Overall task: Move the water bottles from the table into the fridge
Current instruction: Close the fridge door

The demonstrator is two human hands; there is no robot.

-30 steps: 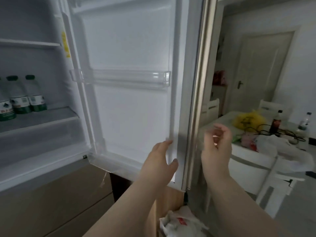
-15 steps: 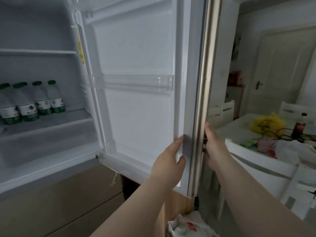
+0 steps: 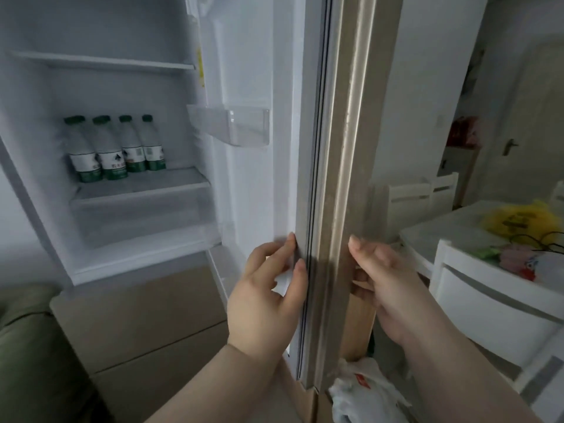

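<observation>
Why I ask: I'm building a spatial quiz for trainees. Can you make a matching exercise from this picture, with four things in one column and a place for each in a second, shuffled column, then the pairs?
Things
1. water bottles
2. left hand
3. right hand
4. yellow bag

Places
A. lying on the table at the right
B. on the outer side of the fridge door
C. standing in a row on a fridge shelf
D. against the inner side of the fridge door, near its edge

Pairs: 1-C, 2-D, 3-B, 4-A
</observation>
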